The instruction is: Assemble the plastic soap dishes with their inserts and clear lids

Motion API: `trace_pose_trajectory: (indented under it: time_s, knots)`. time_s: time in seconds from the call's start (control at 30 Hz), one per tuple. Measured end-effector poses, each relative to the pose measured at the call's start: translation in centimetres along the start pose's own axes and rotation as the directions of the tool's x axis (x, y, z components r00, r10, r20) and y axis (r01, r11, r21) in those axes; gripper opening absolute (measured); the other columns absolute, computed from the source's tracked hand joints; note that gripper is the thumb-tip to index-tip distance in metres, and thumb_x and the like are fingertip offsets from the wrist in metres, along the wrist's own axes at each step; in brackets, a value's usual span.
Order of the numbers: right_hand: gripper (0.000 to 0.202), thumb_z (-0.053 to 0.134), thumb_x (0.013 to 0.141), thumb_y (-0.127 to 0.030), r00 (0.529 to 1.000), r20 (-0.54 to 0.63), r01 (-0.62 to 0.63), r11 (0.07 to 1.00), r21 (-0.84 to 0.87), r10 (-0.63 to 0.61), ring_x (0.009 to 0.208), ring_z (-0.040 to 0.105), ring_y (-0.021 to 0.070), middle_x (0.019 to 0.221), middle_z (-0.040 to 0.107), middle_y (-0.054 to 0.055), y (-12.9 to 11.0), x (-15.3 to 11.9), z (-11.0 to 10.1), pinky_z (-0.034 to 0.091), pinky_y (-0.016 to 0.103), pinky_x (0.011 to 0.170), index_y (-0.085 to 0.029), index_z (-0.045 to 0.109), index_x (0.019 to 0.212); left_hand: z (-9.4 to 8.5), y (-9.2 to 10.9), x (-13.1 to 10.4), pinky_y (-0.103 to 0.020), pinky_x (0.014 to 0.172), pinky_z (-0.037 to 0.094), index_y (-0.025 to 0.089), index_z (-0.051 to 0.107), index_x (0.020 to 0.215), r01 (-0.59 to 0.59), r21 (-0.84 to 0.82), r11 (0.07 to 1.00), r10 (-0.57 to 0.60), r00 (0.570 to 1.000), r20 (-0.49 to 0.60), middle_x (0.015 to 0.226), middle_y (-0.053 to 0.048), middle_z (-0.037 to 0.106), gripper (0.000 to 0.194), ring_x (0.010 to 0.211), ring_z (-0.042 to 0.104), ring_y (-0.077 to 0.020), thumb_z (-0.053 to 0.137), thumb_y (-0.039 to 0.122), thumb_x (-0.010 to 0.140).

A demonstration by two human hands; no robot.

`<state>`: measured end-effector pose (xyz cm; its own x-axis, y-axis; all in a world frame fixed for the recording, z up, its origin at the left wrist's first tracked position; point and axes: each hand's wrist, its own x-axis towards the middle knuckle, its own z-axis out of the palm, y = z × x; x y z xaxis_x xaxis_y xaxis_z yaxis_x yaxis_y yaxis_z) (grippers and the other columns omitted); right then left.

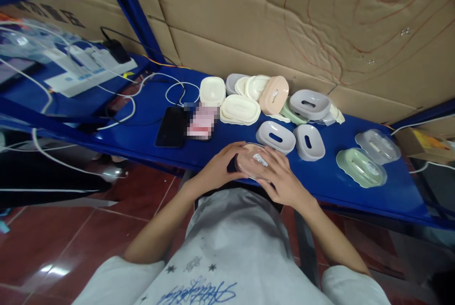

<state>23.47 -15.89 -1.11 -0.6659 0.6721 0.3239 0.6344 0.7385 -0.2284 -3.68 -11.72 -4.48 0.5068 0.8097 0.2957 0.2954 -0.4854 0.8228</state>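
At the table's front edge, a pinkish oval soap dish (245,160) with a clear cover and a white label sits between my hands. My left hand (229,165) grips its left side, thumb at the near edge and fingers at the far edge. Across its right side and top lies my right hand (282,177), fingers curved over the cover and thumb at the near rim. Just beyond are two pale grey oval holders with slots, one grey holder (275,137) partly behind my right fingers and another grey holder (309,142) to its right.
Cream trays (241,109), a peach dish (275,95) and another grey holder (310,104) cluster at the back of the blue table (220,153). A green covered dish (360,167) lies right, beside a clear cover (377,146). Phones (170,127) and a power strip (90,77) are left.
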Motion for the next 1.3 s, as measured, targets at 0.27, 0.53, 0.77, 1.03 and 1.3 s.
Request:
trace_pose_trajectory:
  time_s: [0.27,0.53,0.77,1.03,1.3]
  knots:
    - [0.065,0.066,0.104,-0.035,0.992,-0.114,-0.063,0.997,-0.049,0.057,0.164,0.030,0.0399,0.169,0.046,0.013,-0.4,-1.4,2.2,0.034,0.072,0.127,-0.035,0.044,0.165,0.0,0.2,0.2,-0.055,0.128,0.042,0.032,0.053,0.152,-0.016,0.007,1.000,0.015,1.000,0.023,0.162,-0.012,0.054,0.068,0.153,0.051,-0.0309,0.084,0.045,0.093]
    - [0.069,0.072,0.101,-0.031,0.974,-0.192,-0.097,0.988,0.123,0.120,0.159,0.040,0.0373,0.167,0.050,0.009,-0.6,-2.6,-0.3,0.046,0.065,0.124,-0.038,0.045,0.165,-0.3,0.9,-0.3,-0.057,0.128,0.043,0.032,0.041,0.163,-0.048,0.015,0.999,0.047,0.998,0.039,0.166,-0.013,0.051,0.072,0.154,0.051,-0.0323,0.074,0.047,0.100]
    - [0.058,0.073,0.100,-0.046,0.732,-0.518,-0.542,0.839,-0.051,0.442,0.144,0.058,0.0372,0.155,0.062,0.014,4.2,-8.2,-7.1,0.046,0.064,0.120,-0.028,0.062,0.153,0.8,2.0,1.6,-0.058,0.132,0.036,0.033,0.042,0.165,-0.133,0.267,0.954,0.110,0.989,0.100,0.176,-0.011,0.037,0.061,0.164,0.034,-0.0336,0.062,0.043,0.107]
    - [0.061,0.060,0.103,-0.059,0.639,-0.544,-0.757,0.569,-0.321,0.544,0.141,0.053,0.0430,0.152,0.062,0.021,11.1,-7.0,-6.9,0.048,0.064,0.113,-0.021,0.067,0.149,2.6,1.4,6.2,-0.063,0.132,0.026,0.024,0.064,0.144,-0.226,0.503,0.834,0.183,0.974,0.135,0.141,-0.013,0.065,0.041,0.146,0.052,-0.0344,0.064,0.028,0.104]
    - [0.068,0.048,0.106,-0.062,0.586,-0.574,-0.796,0.539,-0.276,0.572,0.136,0.056,0.0419,0.148,0.062,0.023,13.1,-6.2,-4.3,0.049,0.062,0.110,-0.016,0.058,0.156,0.0,0.3,1.3,-0.057,0.120,0.046,0.026,0.073,0.120,-0.178,0.545,0.819,0.241,0.969,-0.046,0.117,-0.010,0.065,0.019,0.119,0.061,-0.0292,0.063,0.027,0.104]
